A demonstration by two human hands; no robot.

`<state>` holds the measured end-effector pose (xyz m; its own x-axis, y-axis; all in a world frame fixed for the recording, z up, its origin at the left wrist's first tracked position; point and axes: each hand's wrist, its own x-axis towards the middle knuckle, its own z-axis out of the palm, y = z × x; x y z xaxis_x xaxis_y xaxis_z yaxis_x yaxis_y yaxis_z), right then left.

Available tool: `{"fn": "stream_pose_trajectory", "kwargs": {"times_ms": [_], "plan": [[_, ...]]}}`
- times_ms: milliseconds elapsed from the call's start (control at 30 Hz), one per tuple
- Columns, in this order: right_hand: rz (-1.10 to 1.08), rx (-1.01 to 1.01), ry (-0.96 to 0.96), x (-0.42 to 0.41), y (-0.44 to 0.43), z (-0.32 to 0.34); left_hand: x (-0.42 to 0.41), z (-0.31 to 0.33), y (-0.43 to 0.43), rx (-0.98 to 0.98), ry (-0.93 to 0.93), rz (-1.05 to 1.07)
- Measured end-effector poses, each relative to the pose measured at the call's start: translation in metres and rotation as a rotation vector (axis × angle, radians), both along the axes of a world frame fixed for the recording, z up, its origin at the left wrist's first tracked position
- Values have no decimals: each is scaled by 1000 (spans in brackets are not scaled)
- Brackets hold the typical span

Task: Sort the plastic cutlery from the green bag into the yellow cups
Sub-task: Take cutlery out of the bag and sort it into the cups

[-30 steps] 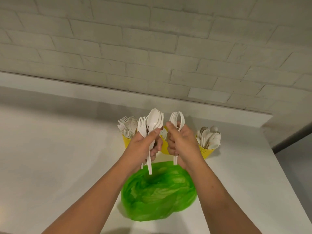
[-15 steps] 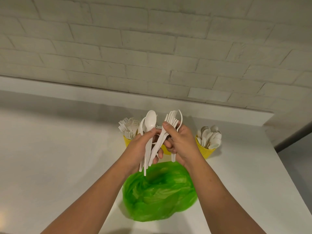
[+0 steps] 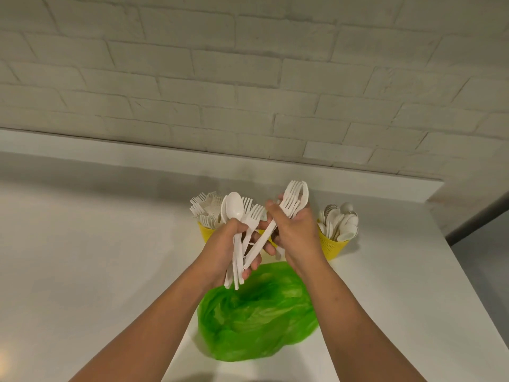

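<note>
Both hands are held up above the white table (image 3: 82, 244), in front of the yellow cups. The left hand (image 3: 224, 249) is clenched around a bundle of white cutlery (image 3: 234, 277). The handles stick out below the fist, and a spoon (image 3: 234, 208) and some fork heads (image 3: 252, 212) stand up above it. The right hand (image 3: 297, 238) is just beside the left one, with its back turned to the camera. Its fingers are curled around a second group of forks (image 3: 296, 198), whose prongs point up and away. One long fork (image 3: 261, 241) is pinched near its head by this hand and slants down to the left (its handle end reaches the fingers of the left hand). Whether the left hand also grasps this fork cannot be told.

The green bag (image 3: 259, 318) lies crumpled on the table directly under the two hands, near the front edge. What is inside it cannot be seen.

Behind the left hand a left cup (image 3: 206, 235) is seen, and it is filled with standing forks (image 3: 203, 209). To the right of the right hand a right cup (image 3: 334, 248) stands upright on the table, full of spoons (image 3: 340, 223) with their bowls up. The space between these two cups is mostly hidden by the hands.

A pale brick wall (image 3: 248, 78) rises behind the table.
</note>
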<state>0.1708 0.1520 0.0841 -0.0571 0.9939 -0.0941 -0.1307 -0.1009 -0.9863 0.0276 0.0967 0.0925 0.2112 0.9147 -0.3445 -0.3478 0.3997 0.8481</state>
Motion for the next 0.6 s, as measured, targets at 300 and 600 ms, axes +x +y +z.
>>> {"fn": "stream_pose_trajectory", "kwargs": {"times_ms": [300,600], "plan": [[329,-99,-100,4,-4,11,4,13,-3,107,271,10],[349,-26,9,-1,-10,16,-3,12,-5,146,350,32]]}}
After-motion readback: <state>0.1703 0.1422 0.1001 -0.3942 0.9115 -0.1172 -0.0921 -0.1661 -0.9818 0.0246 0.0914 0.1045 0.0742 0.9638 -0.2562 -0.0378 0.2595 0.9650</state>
